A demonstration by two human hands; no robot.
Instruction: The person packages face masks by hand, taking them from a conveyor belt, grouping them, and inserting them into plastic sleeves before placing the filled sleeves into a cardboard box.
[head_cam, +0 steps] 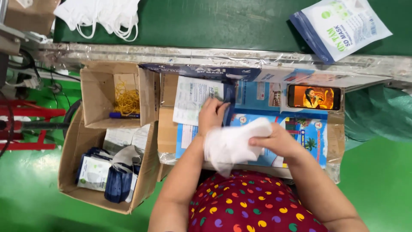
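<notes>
- Green factory floor surrounding a cardboard-topped worktop (335, 129) beside a green conveyor belt (223, 19).
- Left hand (211, 115) is closing on the blue-edged flat plastic pouch (195, 99), pinching its mouth.
- Right hand (274, 141) is gripping a folded stack of white face masks (231, 145), just beside the pouch and not yet inside.
- Filled pouches are sitting in the lower brown cardboard box (71, 163); loose white masks (101, 15) are waiting on the belt.
- Black phone (314, 97) is playing video nearby.

The folded white masks (234, 144) hide the fingertips of both hands.
</notes>
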